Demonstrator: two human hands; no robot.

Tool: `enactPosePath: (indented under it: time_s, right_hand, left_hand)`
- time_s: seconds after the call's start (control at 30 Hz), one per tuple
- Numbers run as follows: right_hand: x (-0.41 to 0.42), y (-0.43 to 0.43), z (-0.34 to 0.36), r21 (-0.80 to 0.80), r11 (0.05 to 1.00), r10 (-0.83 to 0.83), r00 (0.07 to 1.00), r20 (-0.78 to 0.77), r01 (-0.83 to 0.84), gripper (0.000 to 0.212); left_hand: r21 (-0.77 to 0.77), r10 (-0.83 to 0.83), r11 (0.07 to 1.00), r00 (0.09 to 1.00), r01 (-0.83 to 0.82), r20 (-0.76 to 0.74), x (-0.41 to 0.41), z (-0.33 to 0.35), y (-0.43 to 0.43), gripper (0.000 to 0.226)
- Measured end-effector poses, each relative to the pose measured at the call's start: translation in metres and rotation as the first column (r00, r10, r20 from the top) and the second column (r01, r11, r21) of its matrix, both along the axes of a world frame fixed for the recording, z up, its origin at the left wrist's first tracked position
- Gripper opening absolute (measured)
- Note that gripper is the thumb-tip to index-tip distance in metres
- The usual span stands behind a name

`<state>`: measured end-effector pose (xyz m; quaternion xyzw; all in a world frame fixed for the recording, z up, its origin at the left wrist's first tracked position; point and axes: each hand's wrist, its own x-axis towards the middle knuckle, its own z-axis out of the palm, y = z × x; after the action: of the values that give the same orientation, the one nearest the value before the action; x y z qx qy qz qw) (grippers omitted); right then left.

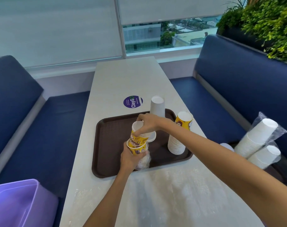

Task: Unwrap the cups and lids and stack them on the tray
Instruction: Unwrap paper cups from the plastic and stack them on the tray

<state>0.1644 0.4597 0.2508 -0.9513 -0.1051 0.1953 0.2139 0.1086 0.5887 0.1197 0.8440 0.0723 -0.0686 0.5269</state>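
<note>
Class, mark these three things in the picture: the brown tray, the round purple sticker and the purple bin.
tray (111,145): head view, bare floor left of the hands.
sticker (133,101): head view, its middle.
bin (24,207): head view, its inside wall.

Tray (105,169) on table (123,79). Cup stack (178,141) at tray's right edge, second stack (157,106) toward its far edge. Wrapped cup sleeves (257,138) on bench (213,104), right.

Tray (110,153): dark brown. Printed cups (137,143): yellow, brown-and-white print, white bases. Far stack (157,106): plain white. Sleeved cups (257,136): white. Table (123,79): pale cream. Sticker (133,101): purple, white lettering. Benches (237,71): navy blue. Bin (16,207): lilac
</note>
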Motion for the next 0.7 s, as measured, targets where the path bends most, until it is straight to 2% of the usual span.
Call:
enactPosePath:
  time_s: [0.3,0.37,0.43,0.5,0.57,0.7]
  right_hand:
    - [-0.017,-0.01,0.013,-0.279,0.956,0.076,0.995,-0.07,-0.093,0.066]
    - [-0.022,-0.008,0.009,-0.341,0.934,0.101,0.994,-0.048,-0.111,0.063]
    - [-0.025,-0.008,0.005,-0.333,0.938,0.105,0.994,0.011,-0.096,0.061]
    - [-0.028,-0.014,0.004,-0.219,0.975,0.054,0.992,0.113,-0.029,0.06]
    - [-0.03,-0.024,0.008,0.001,0.998,-0.06,0.974,0.22,0.062,0.058]
    - [-0.04,-0.053,0.031,0.385,0.893,-0.377,0.856,0.353,0.234,0.065]
  left_hand:
    - [-0.017,0.025,1.0,1.0,-0.025,-0.012,0.0,0.001,-0.001,0.068]
    - [-0.013,0.029,0.999,1.0,-0.029,-0.009,0.0,0.002,-0.002,0.071]
    - [-0.023,0.038,0.999,0.999,-0.038,0.002,-0.001,0.003,-0.002,0.076]
    - [-0.039,0.05,0.998,0.999,-0.049,0.022,-0.001,0.006,-0.003,0.077]
    - [-0.052,0.056,0.997,0.998,-0.054,0.038,0.0,0.008,-0.004,0.078]
    - [-0.061,0.041,0.997,0.997,-0.038,0.06,0.001,0.013,-0.008,0.078]
